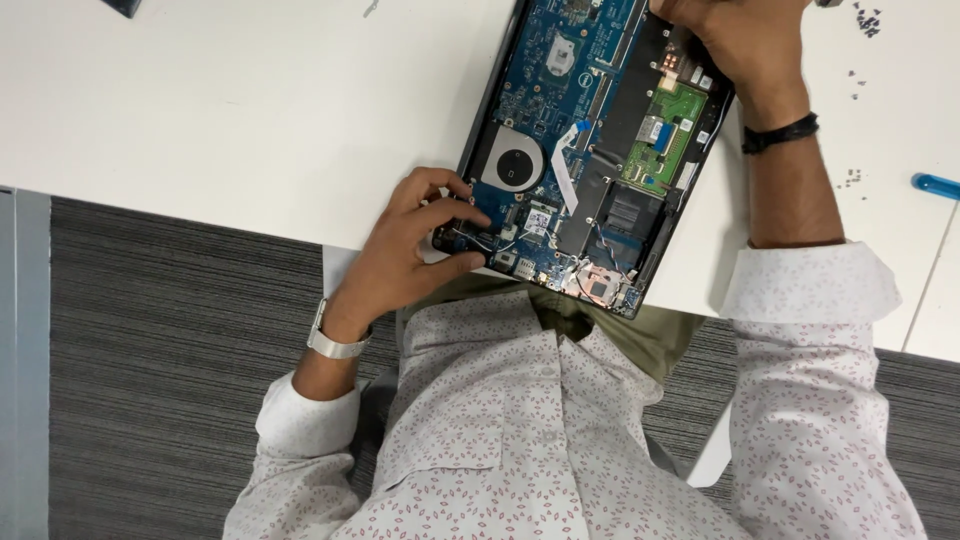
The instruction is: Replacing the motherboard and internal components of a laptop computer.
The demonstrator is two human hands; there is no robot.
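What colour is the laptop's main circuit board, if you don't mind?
Blue; the circuit board shows best in the head view.

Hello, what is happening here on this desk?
A person is working on an opened laptop lying on a white table, its blue circuit board and fan exposed. The left hand pinches at parts near the laptop's near corner. The right hand rests on the far end. Small dark screws lie nearby.
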